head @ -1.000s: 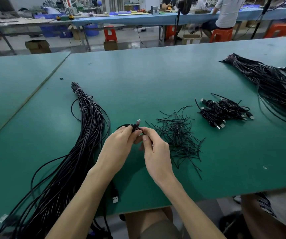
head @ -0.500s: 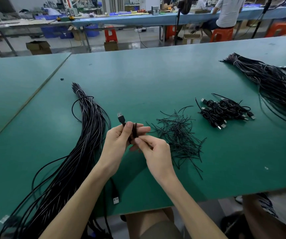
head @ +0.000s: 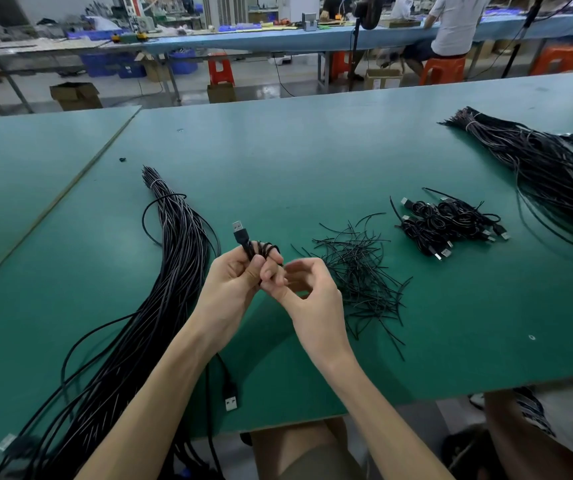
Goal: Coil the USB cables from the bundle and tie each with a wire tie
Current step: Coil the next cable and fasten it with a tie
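Green table (head: 312,150) carries cable bundle (head: 174,254), loose wire ties (head: 357,271), coiled cables (head: 447,223)

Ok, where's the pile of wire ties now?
Head view: the wire ties lie loose on the green table, just right of the right hand, between it and the finished coiled cables farther right.

A small coiled cable (head: 261,250) is gripped in the left hand (head: 233,277) above the green table (head: 312,150), with its USB plug (head: 240,232) pointing up. The right hand (head: 312,299) is held just beside it with curled, blurred fingers; whether something is pinched cannot be told. A long cable bundle (head: 174,271) is laid to the left, loose wire ties (head: 361,271) to the right, and tied coils (head: 447,223) beyond them.
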